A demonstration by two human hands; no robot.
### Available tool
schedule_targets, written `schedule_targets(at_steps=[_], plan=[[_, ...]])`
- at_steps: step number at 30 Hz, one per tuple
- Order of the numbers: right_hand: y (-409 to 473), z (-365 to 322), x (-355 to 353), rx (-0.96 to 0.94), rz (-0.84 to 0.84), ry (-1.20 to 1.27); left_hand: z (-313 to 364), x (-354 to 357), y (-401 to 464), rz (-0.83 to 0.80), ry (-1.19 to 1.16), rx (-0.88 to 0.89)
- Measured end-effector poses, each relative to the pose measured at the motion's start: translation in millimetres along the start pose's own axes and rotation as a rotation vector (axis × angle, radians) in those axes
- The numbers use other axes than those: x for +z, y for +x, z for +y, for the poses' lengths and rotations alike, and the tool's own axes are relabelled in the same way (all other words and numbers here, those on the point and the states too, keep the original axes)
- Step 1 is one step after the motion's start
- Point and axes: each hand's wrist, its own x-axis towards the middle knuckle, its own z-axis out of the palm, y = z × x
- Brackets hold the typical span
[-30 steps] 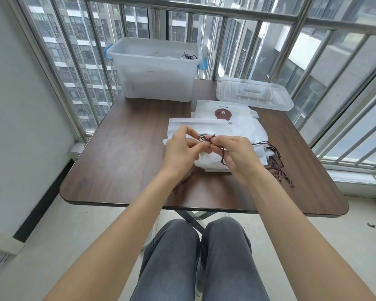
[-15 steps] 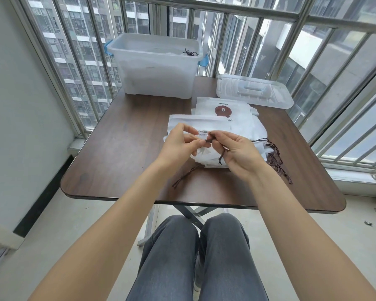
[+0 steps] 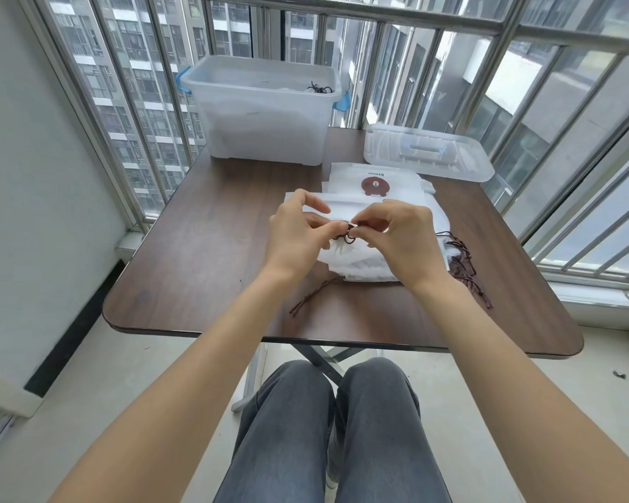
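Daylight fills a narrow glazed balcony: steel window bars (image 3: pixel 342 9) run along two sides with tower blocks beyond them, a pale wall (image 3: pixel 33 176) closes the left, and the floor (image 3: pixel 124 375) is light. A dark wood-grain desk (image 3: pixel 215 255) with rounded corners stands on crossed metal legs above the person's knees in grey jeans (image 3: pixel 327 430). At its far edge sits a clear plastic bin (image 3: pixel 262 114) with blue clips, and a clear lid (image 3: pixel 429 157) lies flat to the right of it. A stack of white bags (image 3: pixel 374 265) lies mid-desk, one printed with a brown bear face. Just above that stack the left grip (image 3: pixel 298 234) and right grip (image 3: pixel 403 237) meet, each pinching a thin dark cord (image 3: pixel 346 237) looped between thumb and fingertips. A separate strand (image 3: pixel 313 295) lies on the desk under the left wrist, and loose cords (image 3: pixel 465 270) lie just right of the bags.
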Motion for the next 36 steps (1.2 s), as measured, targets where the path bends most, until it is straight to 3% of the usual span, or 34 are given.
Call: schedule_targets(at_steps=[9, 15, 18, 22, 28, 36], plan=[[-5.1, 6.0, 26.5, -0.284, 0.232, -0.364, -10.6, 2.6, 1.3, -0.034, 0.261, 0.093], [-13.8, 7.2, 40.1, -0.3, 0.314, -0.29, -10.0, -5.6, 5.8, -0.297, -0.082, -0.119], [-16.2, 7.1, 40.5, -0.265, 0.363, -0.296, -11.0, -9.1, 4.7, -0.344, -0.185, -0.189], [-21.1, 12.1, 39.9, -0.213, 0.307, -0.194, -10.7, -8.9, 2.2, -0.249, -0.098, -0.115], [-34.3, 7.8, 28.3, 0.112, 0.233, 0.178, -11.7, -3.8, -4.9, 0.025, 0.266, 0.034], [-45.0, 5.2, 22.9, 0.241, 0.162, 0.085, -10.6, -1.2, -28.3, 0.116, 0.61, 0.217]])
